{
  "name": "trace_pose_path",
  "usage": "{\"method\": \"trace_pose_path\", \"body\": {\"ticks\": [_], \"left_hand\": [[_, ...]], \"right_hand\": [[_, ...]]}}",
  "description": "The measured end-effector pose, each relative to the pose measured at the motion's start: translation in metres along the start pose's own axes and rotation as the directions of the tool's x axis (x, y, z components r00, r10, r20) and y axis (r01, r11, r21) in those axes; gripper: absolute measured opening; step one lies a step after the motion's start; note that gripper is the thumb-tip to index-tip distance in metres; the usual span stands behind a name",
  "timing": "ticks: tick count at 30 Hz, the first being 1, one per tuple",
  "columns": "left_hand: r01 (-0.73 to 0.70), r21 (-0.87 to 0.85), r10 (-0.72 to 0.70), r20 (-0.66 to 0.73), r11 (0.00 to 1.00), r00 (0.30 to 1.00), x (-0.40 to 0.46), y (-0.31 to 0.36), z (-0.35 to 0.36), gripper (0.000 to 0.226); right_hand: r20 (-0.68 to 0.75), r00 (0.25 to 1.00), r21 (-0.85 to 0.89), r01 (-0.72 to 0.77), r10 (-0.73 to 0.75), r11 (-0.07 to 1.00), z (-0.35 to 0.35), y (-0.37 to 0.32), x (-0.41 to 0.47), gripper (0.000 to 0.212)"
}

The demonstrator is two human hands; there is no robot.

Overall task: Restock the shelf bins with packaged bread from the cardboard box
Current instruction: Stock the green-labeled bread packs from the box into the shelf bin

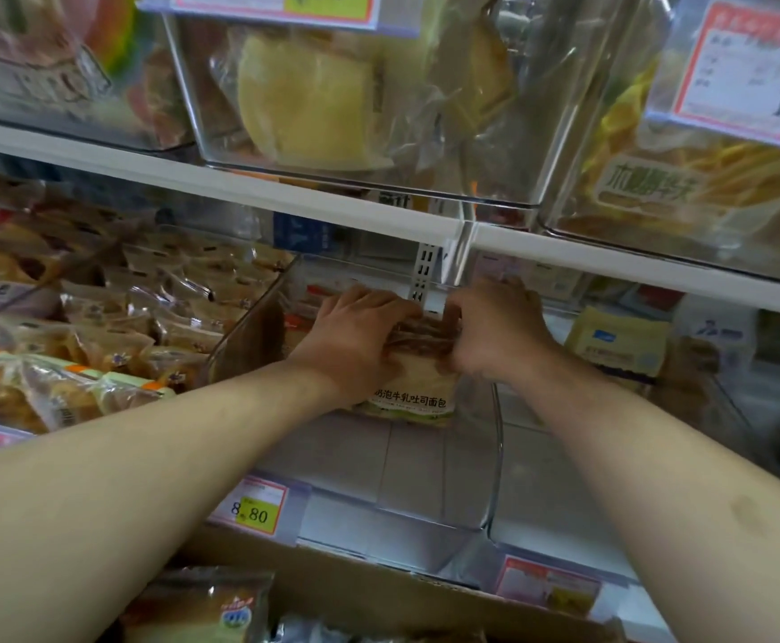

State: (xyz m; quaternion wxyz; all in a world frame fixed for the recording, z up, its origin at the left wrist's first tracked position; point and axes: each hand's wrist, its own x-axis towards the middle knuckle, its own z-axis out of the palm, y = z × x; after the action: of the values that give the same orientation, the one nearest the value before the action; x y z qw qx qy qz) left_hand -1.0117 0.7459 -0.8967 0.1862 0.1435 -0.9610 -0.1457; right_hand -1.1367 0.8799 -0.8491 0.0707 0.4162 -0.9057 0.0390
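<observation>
Both hands' grip, left hand [355,329] and right hand [494,327], clutches bread pack [418,380] upright, label facing viewer.

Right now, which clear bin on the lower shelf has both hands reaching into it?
The middle clear bin, with the 8.80 price tag. The left hand and right hand grip a toast bread package inside it; the bin to its left is piled with packaged buns.

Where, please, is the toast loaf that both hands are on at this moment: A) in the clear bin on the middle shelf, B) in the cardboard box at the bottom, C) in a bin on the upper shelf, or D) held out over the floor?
A: the left hand and right hand hold the toast loaf inside the clear bin on the middle shelf, above the cardboard box.
</observation>
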Motion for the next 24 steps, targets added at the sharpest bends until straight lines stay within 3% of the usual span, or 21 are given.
{"method": "trace_pose_path", "body": {"ticks": [6, 11, 16, 21, 24], "left_hand": [[0.01, 0.039, -0.008, -0.041, 0.999, 0.999, 0.001, 0.0, 0.008, 0.07], [0.022, 0.047, -0.02, -0.029, 0.999, 0.999, 0.004, -0.001, 0.01, 0.069], [0.065, -0.068, -0.066, -0.018, 0.996, 0.998, 0.0, -0.003, 0.006, 0.064], [0.086, -0.027, -0.087, -0.046, 0.996, 0.995, 0.0, -0.003, 0.007, 0.052], [0.101, -0.028, -0.103, -0.049, 0.994, 0.994, 0.003, -0.001, 0.009, 0.048]], "right_hand": [[0.03, 0.996, 0.234, -0.09, 0.085, 0.968, 0.007, 0.01, 0.002, 0.047], [0.069, 0.989, 0.194, -0.141, 0.129, 0.971, 0.006, 0.009, 0.002, 0.028], [0.08, 0.98, 0.163, -0.192, 0.181, 0.968, 0.007, 0.002, 0.003, 0.03], [0.102, 0.98, 0.211, -0.19, 0.171, 0.959, 0.009, 0.003, 0.0, 0.028], [0.053, 0.989, 0.288, -0.144, 0.135, 0.947, 0.006, 0.009, -0.008, 0.045]]}}
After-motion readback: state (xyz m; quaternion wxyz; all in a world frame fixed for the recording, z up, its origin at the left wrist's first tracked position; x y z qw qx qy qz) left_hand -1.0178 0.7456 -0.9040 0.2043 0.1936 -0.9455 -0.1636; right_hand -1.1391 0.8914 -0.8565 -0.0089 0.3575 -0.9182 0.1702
